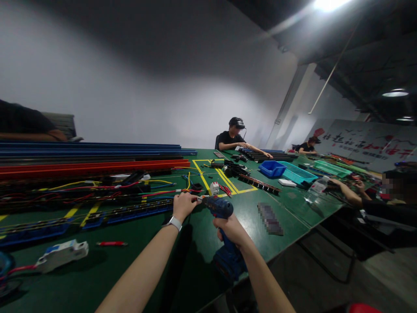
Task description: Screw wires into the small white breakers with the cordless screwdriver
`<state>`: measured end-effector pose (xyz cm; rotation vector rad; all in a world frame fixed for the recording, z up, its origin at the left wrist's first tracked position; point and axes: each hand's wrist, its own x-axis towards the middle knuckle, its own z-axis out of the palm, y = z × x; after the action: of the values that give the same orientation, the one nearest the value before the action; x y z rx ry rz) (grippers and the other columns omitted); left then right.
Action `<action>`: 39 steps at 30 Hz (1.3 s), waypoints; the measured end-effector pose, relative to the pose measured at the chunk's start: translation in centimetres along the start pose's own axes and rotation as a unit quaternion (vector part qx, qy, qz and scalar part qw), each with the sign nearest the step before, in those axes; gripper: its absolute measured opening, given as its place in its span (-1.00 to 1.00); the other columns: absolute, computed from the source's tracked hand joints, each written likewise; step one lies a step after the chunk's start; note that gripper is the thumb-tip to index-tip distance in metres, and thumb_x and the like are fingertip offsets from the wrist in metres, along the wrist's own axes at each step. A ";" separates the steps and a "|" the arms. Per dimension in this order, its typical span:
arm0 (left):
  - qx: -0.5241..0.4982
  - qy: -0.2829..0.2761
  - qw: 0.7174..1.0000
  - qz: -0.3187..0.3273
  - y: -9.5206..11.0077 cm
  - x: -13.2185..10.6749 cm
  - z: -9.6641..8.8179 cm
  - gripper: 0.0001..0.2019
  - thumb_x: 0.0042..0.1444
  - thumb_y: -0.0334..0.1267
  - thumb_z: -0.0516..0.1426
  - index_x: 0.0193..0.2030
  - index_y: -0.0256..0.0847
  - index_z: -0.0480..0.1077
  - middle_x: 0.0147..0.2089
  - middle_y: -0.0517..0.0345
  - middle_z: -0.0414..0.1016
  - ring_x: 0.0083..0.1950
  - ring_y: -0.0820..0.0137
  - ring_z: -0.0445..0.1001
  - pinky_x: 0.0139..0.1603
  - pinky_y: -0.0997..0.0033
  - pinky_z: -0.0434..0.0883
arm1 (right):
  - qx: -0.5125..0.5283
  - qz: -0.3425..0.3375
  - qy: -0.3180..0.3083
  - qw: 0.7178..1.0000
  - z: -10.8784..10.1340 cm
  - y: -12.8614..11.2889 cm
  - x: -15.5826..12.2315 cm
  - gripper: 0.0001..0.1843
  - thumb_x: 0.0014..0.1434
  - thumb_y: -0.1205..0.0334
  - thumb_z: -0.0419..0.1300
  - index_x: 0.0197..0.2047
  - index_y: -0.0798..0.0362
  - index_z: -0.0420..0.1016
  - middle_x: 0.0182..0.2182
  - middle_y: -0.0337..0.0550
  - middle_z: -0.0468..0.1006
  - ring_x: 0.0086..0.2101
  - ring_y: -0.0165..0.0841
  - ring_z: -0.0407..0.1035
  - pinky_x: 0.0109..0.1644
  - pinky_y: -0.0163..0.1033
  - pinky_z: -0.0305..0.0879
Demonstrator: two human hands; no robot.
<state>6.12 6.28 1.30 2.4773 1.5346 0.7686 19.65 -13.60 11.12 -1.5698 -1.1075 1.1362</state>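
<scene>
Forearms reached in from the bottom edge.
At lower centre, the right hand grasped a blue drill; the left hand was at its tip, grip impossible to tell.

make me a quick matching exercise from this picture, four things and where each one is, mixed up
1 drill
2 watch
3 blue bin
4 red tool

A next to the teal basket
B gripped in the right hand
C near the white breaker at the left
D on the wrist of the left hand

Pairs: 1-B, 2-D, 3-A, 4-C
</scene>
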 end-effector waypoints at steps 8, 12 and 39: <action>0.000 -0.004 1.000 -0.002 0.1 -0.1 -0.1 -0.61 0.06 0.19 0.08 -0.12 0.14 0.58 -0.12 0.04 0.58 -0.03 0.14 0.40 -0.03 0.19 0.15 | -0.009 0.004 -0.002 1.000 0.1 0.0 -0.1 -0.85 -0.08 0.33 0.12 -0.34 0.07 0.33 -0.78 -0.42 0.24 -0.73 -0.44 0.22 -0.62 -0.36 0.11; 0.000 -0.006 1.000 -0.004 0.2 -0.1 -0.2 -0.62 0.06 0.18 0.09 -0.11 0.14 0.58 -0.11 0.04 0.58 -0.02 0.14 0.40 -0.02 0.20 0.16 | -0.008 -0.001 -0.002 1.000 0.1 0.1 0.0 -0.83 -0.08 0.32 0.12 -0.32 0.07 0.35 -0.78 -0.41 0.24 -0.73 -0.43 0.23 -0.63 -0.36 0.10; 0.002 0.000 1.000 0.003 0.2 -0.2 -0.1 -0.61 0.06 0.19 0.07 -0.15 0.12 0.59 -0.14 0.04 0.58 -0.04 0.13 0.40 -0.02 0.17 0.16 | -0.001 -0.006 0.003 1.000 0.2 -0.1 -0.1 -0.77 -0.09 0.33 0.13 -0.28 0.08 0.34 -0.76 -0.44 0.22 -0.73 -0.45 0.21 -0.64 -0.38 0.09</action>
<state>6.11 6.01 1.41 2.4864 1.5310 0.7680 19.45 -13.65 11.15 -1.5665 -1.1130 1.1210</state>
